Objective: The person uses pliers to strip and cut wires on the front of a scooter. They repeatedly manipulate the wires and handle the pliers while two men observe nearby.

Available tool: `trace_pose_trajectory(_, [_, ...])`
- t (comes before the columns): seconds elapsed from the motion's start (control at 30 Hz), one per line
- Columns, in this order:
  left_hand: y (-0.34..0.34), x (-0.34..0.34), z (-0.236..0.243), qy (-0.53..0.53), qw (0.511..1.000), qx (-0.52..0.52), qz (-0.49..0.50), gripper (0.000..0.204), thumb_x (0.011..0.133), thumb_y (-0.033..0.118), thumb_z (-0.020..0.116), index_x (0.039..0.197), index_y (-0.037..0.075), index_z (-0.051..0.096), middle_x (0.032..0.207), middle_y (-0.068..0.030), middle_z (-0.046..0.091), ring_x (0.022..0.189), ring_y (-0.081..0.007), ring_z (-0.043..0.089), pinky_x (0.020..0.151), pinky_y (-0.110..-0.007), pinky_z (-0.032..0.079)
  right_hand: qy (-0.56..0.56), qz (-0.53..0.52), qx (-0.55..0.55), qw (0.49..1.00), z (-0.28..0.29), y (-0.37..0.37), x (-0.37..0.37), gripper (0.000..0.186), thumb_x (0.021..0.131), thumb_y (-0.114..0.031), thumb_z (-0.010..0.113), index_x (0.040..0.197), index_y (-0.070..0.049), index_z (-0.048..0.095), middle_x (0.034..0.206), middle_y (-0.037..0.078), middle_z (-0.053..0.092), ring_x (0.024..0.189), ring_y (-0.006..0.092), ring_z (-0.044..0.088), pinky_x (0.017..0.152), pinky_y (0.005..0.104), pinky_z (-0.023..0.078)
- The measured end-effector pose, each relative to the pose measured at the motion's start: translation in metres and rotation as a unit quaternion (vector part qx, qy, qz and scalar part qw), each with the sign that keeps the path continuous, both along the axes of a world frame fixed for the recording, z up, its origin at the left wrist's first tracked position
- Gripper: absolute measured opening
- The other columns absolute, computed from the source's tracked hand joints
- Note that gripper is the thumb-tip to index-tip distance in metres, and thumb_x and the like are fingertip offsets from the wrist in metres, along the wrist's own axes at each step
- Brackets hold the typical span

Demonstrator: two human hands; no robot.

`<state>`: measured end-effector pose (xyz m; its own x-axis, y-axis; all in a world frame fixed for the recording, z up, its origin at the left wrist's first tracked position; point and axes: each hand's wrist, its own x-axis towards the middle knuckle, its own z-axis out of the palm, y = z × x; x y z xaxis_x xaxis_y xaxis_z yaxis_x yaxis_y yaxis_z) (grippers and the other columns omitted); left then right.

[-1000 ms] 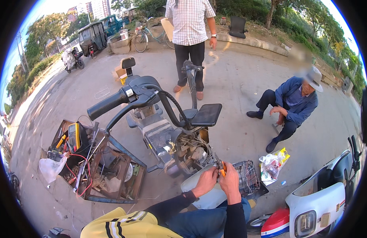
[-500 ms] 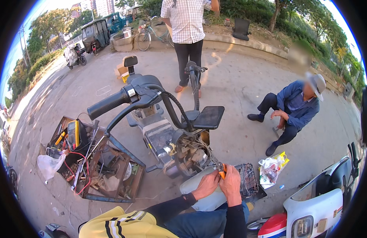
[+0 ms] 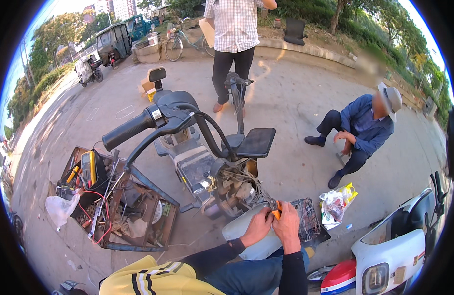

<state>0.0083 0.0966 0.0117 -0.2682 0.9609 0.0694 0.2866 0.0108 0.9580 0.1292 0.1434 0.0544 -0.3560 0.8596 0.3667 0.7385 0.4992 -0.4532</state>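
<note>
In my right hand (image 3: 287,227) is a pair of pliers (image 3: 276,211) with orange handles, its metal jaws pointing up toward a bundle of wires. Close beside it, my left hand (image 3: 258,226) is closed with fingers pinched; whatever it grips is too small to make out. The wires (image 3: 244,189) spill from the opened front of an electric scooter (image 3: 192,164), whose handlebar grip (image 3: 131,129) and flat black mirror (image 3: 256,142) stand above. Below my hands lies a pale grey panel (image 3: 239,231) over my knees.
A metal toolbox (image 3: 170,231) on the left holds tools and a yellow multimeter (image 3: 89,167). A wire basket (image 3: 305,221) and a plastic bag (image 3: 335,206) lie to the right. One person (image 3: 369,123) squats, another (image 3: 234,29) stands ahead. A white scooter (image 3: 394,250) is parked near right.
The view has shifted slightly, so the scene sits a little to the left. Both hands stay together at the wires with the pliers; the squatting person's hands have moved a little.
</note>
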Motion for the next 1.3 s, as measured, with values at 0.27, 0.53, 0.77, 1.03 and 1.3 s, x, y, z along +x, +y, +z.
trace_pose_trajectory(0.27, [0.003,-0.004,-0.018,-0.185,0.982,-0.014,-0.027,0.025,0.112,0.011,0.044,0.120,-0.008,0.057,0.096,-0.0137,0.072,0.096,-0.0215,0.074,0.087,-0.035,0.060,-0.070,-0.038,0.084,0.993,0.032,-0.015,0.031,0.053,0.074,-0.005,0.071,0.126,-0.004,0.062,0.106,0.010,0.061,0.101,0.0310,0.060,0.084,0.0424,0.044])
trace_pose_trajectory(0.53, [0.001,-0.002,-0.002,-0.280,0.958,-0.035,-0.056,0.030,0.114,0.013,0.040,0.130,-0.009,0.052,0.109,-0.0167,0.070,0.106,-0.0245,0.072,0.096,-0.037,0.059,-0.169,-0.046,0.082,0.981,0.022,-0.026,0.069,0.056,0.071,-0.005,0.076,0.125,-0.008,0.062,0.105,0.008,0.058,0.099,0.0282,0.058,0.084,0.0410,0.043])
trace_pose_trajectory(0.77, [0.001,-0.005,0.000,-0.275,0.959,-0.046,-0.049,0.027,0.114,0.013,0.041,0.126,-0.007,0.052,0.111,-0.0158,0.069,0.106,-0.0232,0.072,0.096,-0.036,0.059,-0.165,-0.011,0.098,0.981,0.014,-0.018,0.070,0.039,0.080,-0.007,0.069,0.119,-0.008,0.065,0.099,0.005,0.059,0.093,0.0257,0.058,0.079,0.0397,0.042])
trace_pose_trajectory(1.03, [0.001,-0.006,-0.002,-0.223,0.972,-0.048,-0.063,0.023,0.114,0.014,0.042,0.119,-0.005,0.052,0.107,-0.0155,0.071,0.104,-0.0213,0.072,0.094,-0.035,0.059,-0.173,0.017,0.045,0.984,0.018,-0.015,0.071,0.031,0.081,-0.009,0.072,0.112,-0.011,0.068,0.095,0.005,0.062,0.092,0.0252,0.065,0.077,0.0403,0.048])
trace_pose_trajectory(1.3, [0.000,-0.008,-0.008,-0.199,0.979,-0.014,-0.050,0.017,0.111,0.012,0.048,0.116,-0.002,0.056,0.095,-0.0134,0.077,0.087,-0.0156,0.069,0.082,-0.033,0.054,-0.152,0.046,-0.149,0.976,0.041,-0.002,0.080,0.027,0.084,-0.010,0.072,0.111,-0.008,0.072,0.101,0.012,0.070,0.095,0.0361,0.071,0.081,0.0480,0.057])
